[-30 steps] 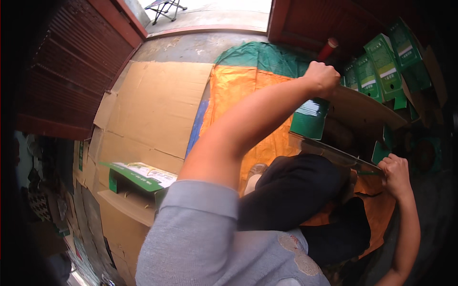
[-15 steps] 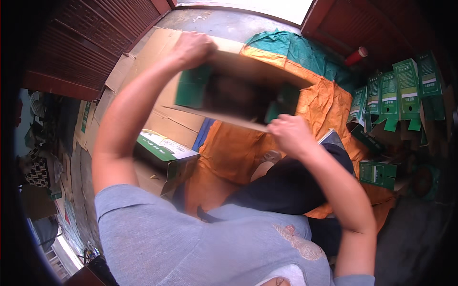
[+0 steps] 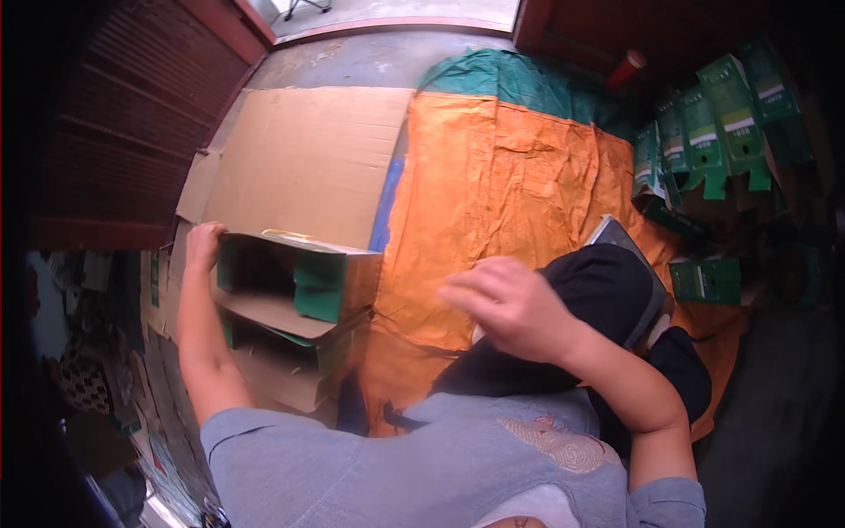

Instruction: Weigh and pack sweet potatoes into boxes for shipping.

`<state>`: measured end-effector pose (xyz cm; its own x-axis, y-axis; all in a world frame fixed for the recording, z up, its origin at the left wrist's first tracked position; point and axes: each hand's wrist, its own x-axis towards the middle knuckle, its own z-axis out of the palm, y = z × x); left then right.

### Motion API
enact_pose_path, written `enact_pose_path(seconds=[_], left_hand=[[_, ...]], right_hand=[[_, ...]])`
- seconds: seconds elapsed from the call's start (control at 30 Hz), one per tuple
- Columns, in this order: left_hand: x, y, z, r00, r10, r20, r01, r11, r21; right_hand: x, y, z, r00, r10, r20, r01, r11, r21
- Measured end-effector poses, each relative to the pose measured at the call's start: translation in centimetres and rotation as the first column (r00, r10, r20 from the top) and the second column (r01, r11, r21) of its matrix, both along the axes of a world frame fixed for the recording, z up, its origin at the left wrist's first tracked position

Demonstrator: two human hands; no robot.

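Observation:
At the left, an open-ended cardboard box [image 3: 319, 286] with green end flaps sits on top of another similar box [image 3: 277, 365]. My left hand [image 3: 205, 242] is closed on the upper box's top left corner. A strip of yellow cord or handle [image 3: 289, 235] shows on its top. My right hand [image 3: 506, 308] is raised over the orange sheet, apart from the boxes and near my bent knee. Nothing shows in it; its fingers are loosely bent, a little apart and slightly blurred.
A flat cardboard sheet [image 3: 308, 158] lies beyond the boxes, beside a creased orange sheet [image 3: 493, 176] with a green far end. Several green cartons [image 3: 709, 136] stand at the right, with another carton [image 3: 706, 282] lying nearer. Dark red doors [image 3: 145, 132] flank a bright doorway.
The box held between both hands has come left and down onto the other box. My right hand has let go of it and drawn nearer; my left still grips it.

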<state>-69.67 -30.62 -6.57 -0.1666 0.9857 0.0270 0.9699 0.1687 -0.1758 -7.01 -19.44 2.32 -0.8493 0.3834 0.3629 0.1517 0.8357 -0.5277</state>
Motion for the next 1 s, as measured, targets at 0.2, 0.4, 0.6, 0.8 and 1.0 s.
enact_pose_path(seconds=[0.2, 0.4, 0.6, 0.8, 1.0], left_hand=[[-2.0, 8.4, 3.3, 0.946, 0.196, -0.259, -0.321, 0.694, -0.644], [21.8, 26.4, 7.0, 0.917, -0.397, 0.040, 0.398, 0.917, -0.018], [49.2, 27.5, 7.0, 0.430, -0.900, 0.074, 0.796, 0.417, 0.439], [66.2, 23.1, 7.1, 0.075, -0.978, 0.197, 0.948, 0.131, 0.289], [71.7, 20.3, 6.0, -0.166, -0.958, 0.233, 0.857, -0.023, 0.514]], right_hand=[[15.7, -1.6, 7.1, 0.636, -0.763, -0.118, 0.770, 0.638, 0.022], [29.1, -10.1, 8.4, 0.141, -0.981, -0.130, 0.979, 0.157, -0.126], [29.1, -7.5, 14.0, 0.221, -0.968, -0.122, 0.968, 0.203, 0.145], [33.5, -9.6, 17.1, 0.151, -0.988, 0.021, 0.963, 0.151, 0.223], [38.1, -12.3, 15.2, 0.047, -0.994, 0.098, 0.978, 0.065, 0.197]])
